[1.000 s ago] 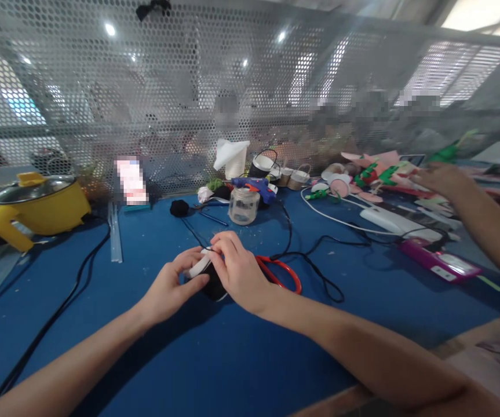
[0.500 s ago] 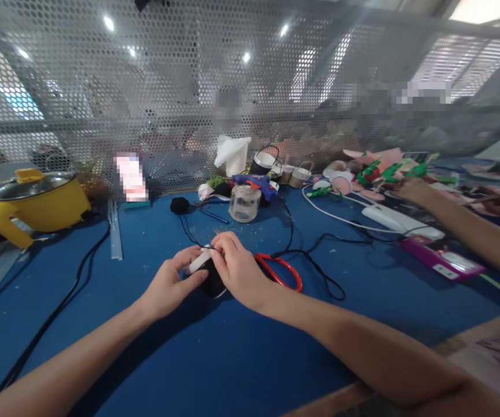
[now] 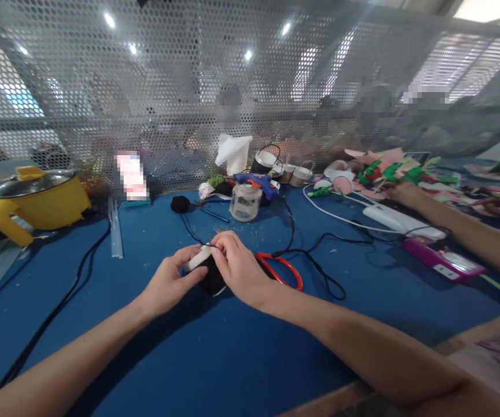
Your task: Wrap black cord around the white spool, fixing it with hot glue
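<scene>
A small white cup partly wrapped in black yarn [image 3: 213,281] lies tilted between my hands above the blue table. My left hand [image 3: 170,285] grips it from the left, thumb on the black part and fingers along the white part. At its upper right, my right hand [image 3: 241,267] pinches the black yarn strand [image 3: 190,233] against the cup; the fingertips partly hide the spot. That strand runs back to a black yarn ball [image 3: 180,204]. Close by my right wrist lie red-handled scissors [image 3: 291,271], their blades hidden.
Behind the hands stand a clear jar [image 3: 245,204], a blue glue gun [image 3: 263,184] and white cups [image 3: 236,161]. A yellow pot [image 3: 43,200] is at left, beside a phone [image 3: 131,176]. Cables and a purple power strip [image 3: 443,259] lie right, near another person's arm [image 3: 449,214].
My hands stay nearly in place on the cup and yarn, with only a slight shift. At right, the other person's hand has moved a little to the left.
</scene>
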A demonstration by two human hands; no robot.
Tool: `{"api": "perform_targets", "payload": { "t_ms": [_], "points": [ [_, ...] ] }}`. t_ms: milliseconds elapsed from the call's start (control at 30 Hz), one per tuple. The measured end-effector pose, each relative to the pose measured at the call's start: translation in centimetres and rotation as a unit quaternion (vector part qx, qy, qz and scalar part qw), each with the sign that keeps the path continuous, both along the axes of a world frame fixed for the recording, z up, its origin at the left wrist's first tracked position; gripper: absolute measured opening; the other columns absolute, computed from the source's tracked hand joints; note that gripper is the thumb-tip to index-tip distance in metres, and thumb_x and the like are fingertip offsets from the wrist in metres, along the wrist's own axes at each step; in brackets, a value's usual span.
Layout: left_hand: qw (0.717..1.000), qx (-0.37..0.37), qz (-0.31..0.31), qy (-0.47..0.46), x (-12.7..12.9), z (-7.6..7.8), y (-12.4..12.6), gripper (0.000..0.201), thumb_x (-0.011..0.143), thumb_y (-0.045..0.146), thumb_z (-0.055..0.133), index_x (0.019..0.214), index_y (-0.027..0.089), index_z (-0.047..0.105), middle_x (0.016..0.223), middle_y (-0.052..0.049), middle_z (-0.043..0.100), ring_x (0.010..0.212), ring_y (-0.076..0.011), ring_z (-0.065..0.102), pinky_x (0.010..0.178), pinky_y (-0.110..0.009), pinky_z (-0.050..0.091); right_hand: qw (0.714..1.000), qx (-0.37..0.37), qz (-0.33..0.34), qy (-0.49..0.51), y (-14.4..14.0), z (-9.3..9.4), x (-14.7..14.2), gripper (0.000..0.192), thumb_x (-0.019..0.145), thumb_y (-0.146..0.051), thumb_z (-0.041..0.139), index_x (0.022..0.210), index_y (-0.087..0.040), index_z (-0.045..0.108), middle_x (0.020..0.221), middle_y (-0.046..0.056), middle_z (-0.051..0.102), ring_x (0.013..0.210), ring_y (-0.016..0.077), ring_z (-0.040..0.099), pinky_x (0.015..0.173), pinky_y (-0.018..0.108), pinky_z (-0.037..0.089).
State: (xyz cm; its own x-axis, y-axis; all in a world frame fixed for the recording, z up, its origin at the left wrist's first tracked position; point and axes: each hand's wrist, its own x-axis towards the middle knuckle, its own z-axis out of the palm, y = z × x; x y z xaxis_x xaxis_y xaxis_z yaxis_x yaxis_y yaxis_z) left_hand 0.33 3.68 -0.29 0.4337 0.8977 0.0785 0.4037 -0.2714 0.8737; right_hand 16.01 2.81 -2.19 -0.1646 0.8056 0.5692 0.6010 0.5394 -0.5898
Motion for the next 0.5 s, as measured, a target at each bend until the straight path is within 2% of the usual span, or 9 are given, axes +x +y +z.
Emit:
{"api": "perform_targets", "payload": {
  "t_ms": [500],
  "points": [
    [0.999, -0.021, -0.026, -0.036, 0.07, -0.2, -0.11, 0.04, 0.074, 0.03, 0.053, 0.11, 0.012, 0.053, 0.108, -0.01, 0.061, 0.1, -0.0233, 0.053, 0.088, -0.034, 0.04, 1.0, 0.003, -0.015, -0.016, 0.09, -0.24, -0.42, 0.01, 0.082, -0.021, 0.033, 0.072, -0.02, 0.034, 0.084, 0.01, 0.049, 0.078, 0.0192, 0.051, 0.068, 0.035, 0.045]
  ]
}}
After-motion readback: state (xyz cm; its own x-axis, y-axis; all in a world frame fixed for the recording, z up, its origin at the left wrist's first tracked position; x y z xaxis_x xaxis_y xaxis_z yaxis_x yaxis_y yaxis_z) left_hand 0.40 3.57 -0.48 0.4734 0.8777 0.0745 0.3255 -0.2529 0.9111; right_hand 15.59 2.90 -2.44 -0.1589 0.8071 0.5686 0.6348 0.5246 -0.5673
